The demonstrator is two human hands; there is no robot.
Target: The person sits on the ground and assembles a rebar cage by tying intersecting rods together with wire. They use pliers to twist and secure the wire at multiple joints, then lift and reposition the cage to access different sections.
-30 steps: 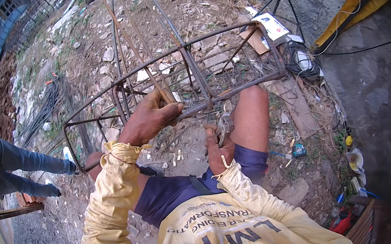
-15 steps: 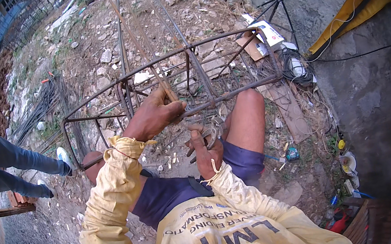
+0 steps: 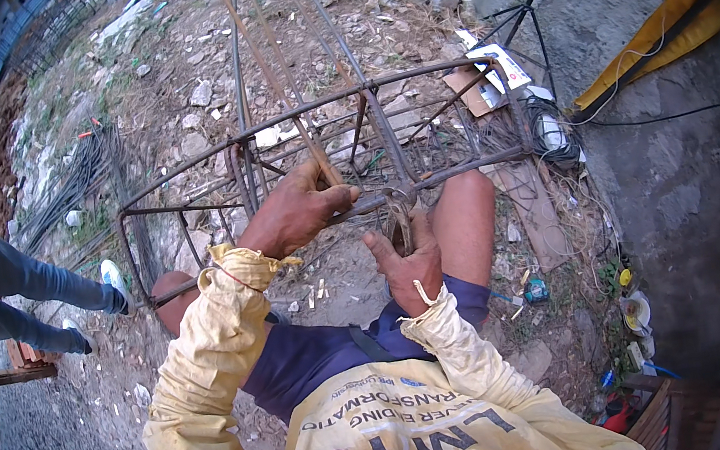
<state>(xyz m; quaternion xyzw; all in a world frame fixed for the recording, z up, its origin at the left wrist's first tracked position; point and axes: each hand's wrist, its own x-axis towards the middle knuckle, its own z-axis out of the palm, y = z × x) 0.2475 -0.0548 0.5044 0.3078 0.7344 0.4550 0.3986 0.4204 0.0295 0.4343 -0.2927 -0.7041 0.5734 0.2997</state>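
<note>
A long rebar cage (image 3: 384, 134) with several bent cross frames lies across my knees. My left hand (image 3: 298, 211) is closed around a thin brown steel rod (image 3: 312, 147) where it meets the cage's near bar. In my right hand (image 3: 412, 271) are pincers (image 3: 400, 227), gripped by the handles. Their jaws touch or nearly touch the joint of two bars just right of my left hand. Whether the jaws are clamped on a tie wire there cannot be made out.
At left stands a person in jeans (image 3: 36, 280). A black tripod (image 3: 523, 7), white box (image 3: 499, 65) and cable coil (image 3: 554, 129) are at right, near yellow fabric (image 3: 643, 42). Rubble and loose rods (image 3: 75, 196) cover the ground; a teal tool (image 3: 536, 290) lies by my right knee.
My right hand has moved up and slightly right, bringing the pincers from below the cage to the bar joint. My left hand keeps its grip on the rod. The view has shifted slightly.
</note>
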